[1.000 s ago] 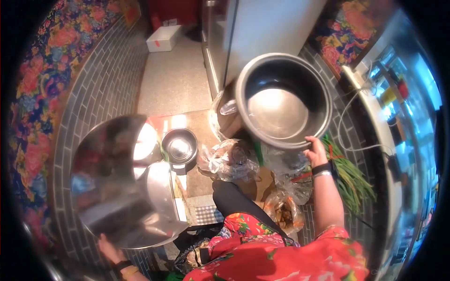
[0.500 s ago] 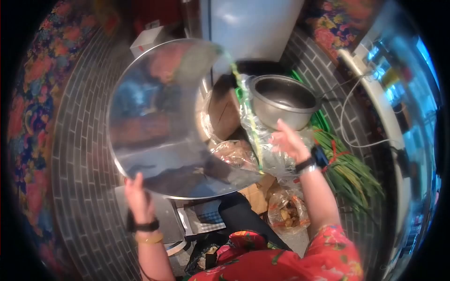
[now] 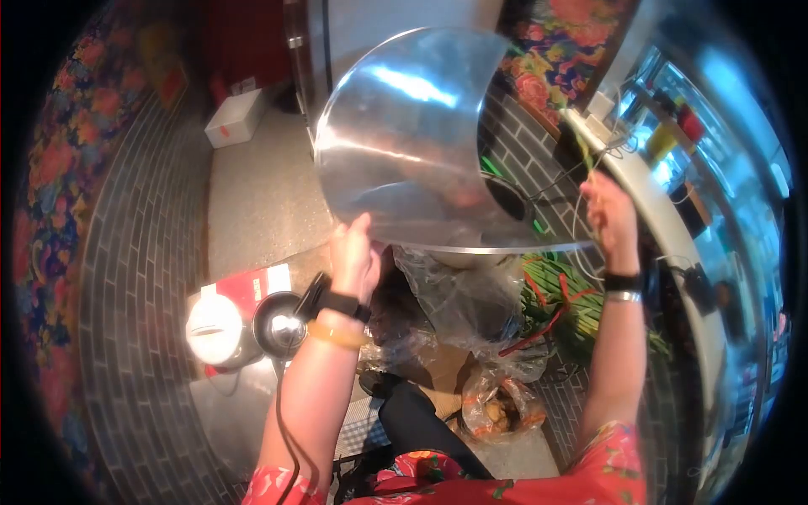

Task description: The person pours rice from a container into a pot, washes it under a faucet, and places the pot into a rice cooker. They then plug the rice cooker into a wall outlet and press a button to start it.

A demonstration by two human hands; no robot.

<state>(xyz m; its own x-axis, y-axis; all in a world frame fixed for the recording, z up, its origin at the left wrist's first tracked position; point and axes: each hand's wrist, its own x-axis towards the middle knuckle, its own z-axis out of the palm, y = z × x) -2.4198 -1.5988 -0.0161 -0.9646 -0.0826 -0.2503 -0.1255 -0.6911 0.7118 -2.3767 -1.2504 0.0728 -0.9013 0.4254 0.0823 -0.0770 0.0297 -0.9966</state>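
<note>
A large, shiny metal disc-like sheet (image 3: 396, 160) with a curved gap on its right side is raised in front of me, tilted. My left hand (image 3: 358, 261) grips its lower left edge, fingers closed on the rim. At the lower right end of the sheet, my right hand (image 3: 613, 215) has its fingers curled on a thin yellow-green strip (image 3: 585, 151). Part of a dark round pot (image 3: 503, 198) shows through the gap; the sheet hides the rest. Below the sheet lie a clear plastic bag (image 3: 471, 303) and a bundle of long green stalks (image 3: 568, 299) tied with red.
An open plastic bag with brownish lumps (image 3: 501, 412) sits near my leg. To the left are a white lidded vessel (image 3: 215, 328), a round dark-rimmed item (image 3: 280, 324) with a cord and a red-and-white box (image 3: 252, 286). A white box (image 3: 236, 118) stands farther back. Cables hang by the right-hand counter (image 3: 648, 181).
The sheet has moved up and right and tilted, now covering most of the pot. Both hands rose and shifted right; my right hand went from spread fingers to curled on the strip.
</note>
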